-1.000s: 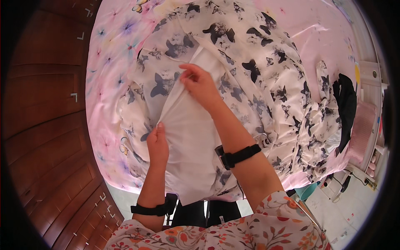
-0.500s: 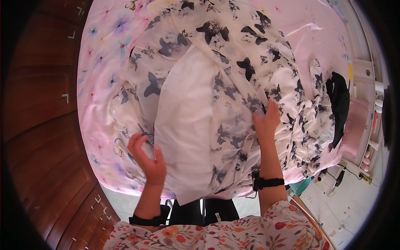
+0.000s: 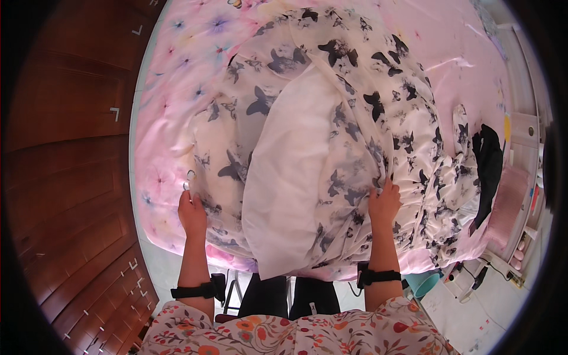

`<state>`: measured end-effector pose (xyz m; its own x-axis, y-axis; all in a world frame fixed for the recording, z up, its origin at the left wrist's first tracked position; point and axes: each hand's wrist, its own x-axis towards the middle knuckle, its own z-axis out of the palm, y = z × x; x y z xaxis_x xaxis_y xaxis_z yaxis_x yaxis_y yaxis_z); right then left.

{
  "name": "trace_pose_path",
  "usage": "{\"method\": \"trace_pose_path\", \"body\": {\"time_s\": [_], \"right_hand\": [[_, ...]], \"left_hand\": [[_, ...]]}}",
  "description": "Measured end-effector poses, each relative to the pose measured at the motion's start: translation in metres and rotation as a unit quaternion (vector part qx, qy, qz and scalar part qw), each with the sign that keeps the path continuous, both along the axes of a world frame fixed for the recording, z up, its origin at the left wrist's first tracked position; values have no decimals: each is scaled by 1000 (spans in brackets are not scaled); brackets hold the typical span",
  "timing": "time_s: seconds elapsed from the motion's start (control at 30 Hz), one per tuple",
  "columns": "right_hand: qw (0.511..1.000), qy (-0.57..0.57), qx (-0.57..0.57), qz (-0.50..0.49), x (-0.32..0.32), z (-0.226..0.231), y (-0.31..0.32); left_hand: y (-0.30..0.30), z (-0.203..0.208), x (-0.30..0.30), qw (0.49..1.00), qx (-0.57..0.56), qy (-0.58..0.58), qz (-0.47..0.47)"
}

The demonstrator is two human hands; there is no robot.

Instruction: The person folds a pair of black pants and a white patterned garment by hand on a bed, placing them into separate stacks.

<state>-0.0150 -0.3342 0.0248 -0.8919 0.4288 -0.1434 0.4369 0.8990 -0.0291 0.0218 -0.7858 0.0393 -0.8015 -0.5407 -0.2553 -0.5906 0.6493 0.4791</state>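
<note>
A sheer cream dress (image 3: 340,53) with black and grey butterfly prints lies spread over a pink flowered bed. Down its middle a plain white lining (image 3: 290,171) shows between the two parted printed sides, its lower tip near the bed's front edge. At the dress's left border, my left hand (image 3: 192,214) is closed with its fingertips on the printed fabric. My right hand (image 3: 385,206) is closed on a fold of the printed fabric right of the lining. Both hands' fingertips are partly hidden by cloth.
The pink bedsheet (image 3: 163,136) reaches around the dress. A black cloth (image 3: 488,171) and a pink cushion (image 3: 509,204) lie at the right. Brown wooden cabinet doors (image 3: 71,130) stand along the left. A teal bin (image 3: 423,284) is on the floor at lower right.
My left hand has moved outward from beside the lining to the dress's left border and closed there. My right hand has closed on the fold. The whole view has shifted slightly.
</note>
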Motion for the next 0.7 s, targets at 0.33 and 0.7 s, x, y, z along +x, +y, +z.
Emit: {"method": "trace_pose_path", "body": {"time_s": [0.33, 0.7], "right_hand": [[858, 146, -492, 16, 4, 62, -73], [528, 97, -844, -17, -17, 164, -252]], "left_hand": [[-39, 15, 50, 976, -66, 154, 141], [-1, 54, 73, 973, 157, 168, -27]]}}
